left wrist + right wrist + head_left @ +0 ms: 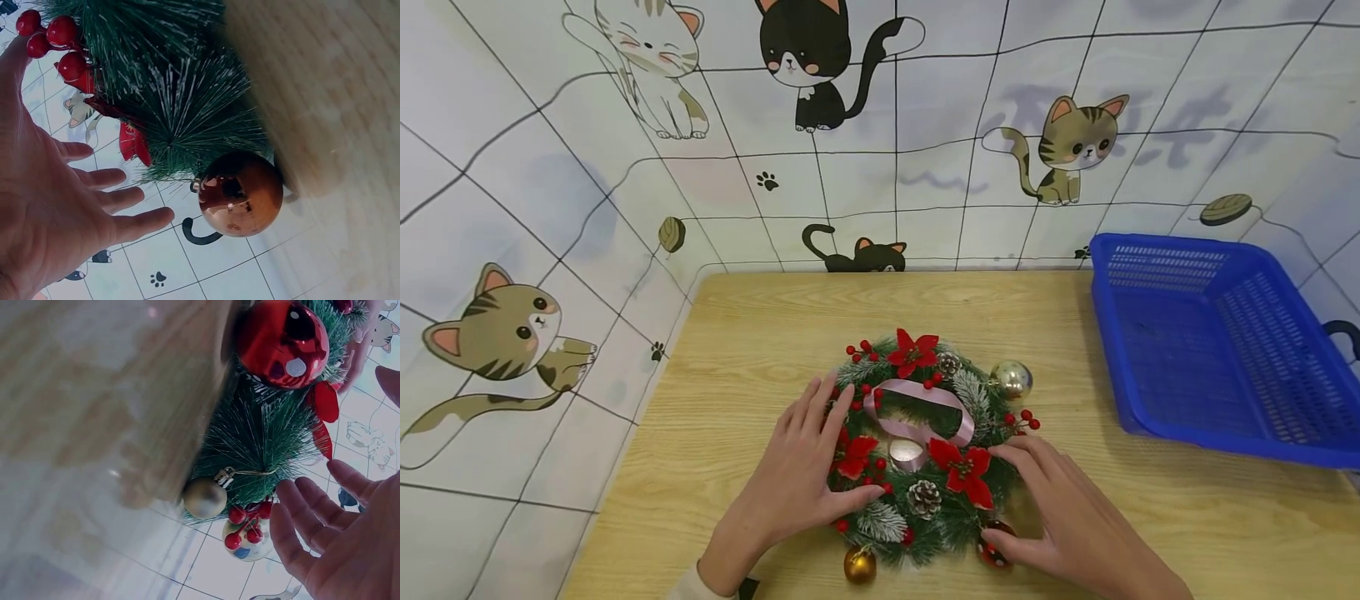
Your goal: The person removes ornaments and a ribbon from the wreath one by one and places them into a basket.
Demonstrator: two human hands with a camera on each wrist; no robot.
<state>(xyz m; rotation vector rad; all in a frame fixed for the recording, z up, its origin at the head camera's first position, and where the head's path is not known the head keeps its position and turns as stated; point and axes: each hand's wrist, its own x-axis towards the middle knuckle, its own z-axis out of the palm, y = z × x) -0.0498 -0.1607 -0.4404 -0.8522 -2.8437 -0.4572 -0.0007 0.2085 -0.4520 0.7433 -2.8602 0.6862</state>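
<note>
A green Christmas wreath [940,533] lies on the table, dressed with red poinsettias [961,472], berries and pine cones [923,498]. Pink ribbon [913,388] loops through its middle. My left hand [797,475] reaches over the wreath's left side, fingers straight and spread. At the right side is my right hand [1063,512], its fingers extended beside a poinsettia and its thumb near a red ball [997,552]. Neither hand grips anything. An orange-gold ball [240,195] hangs at the near left edge; a paler gold ball [1012,379] sits at the far right.
A blue plastic basket [1108,358] stands on the right of the wooden table [752,333]. Behind and to the left rise walls covered with cat-patterned sheeting [925,183]. A dark hooked object [1341,327] shows at the basket's right edge.
</note>
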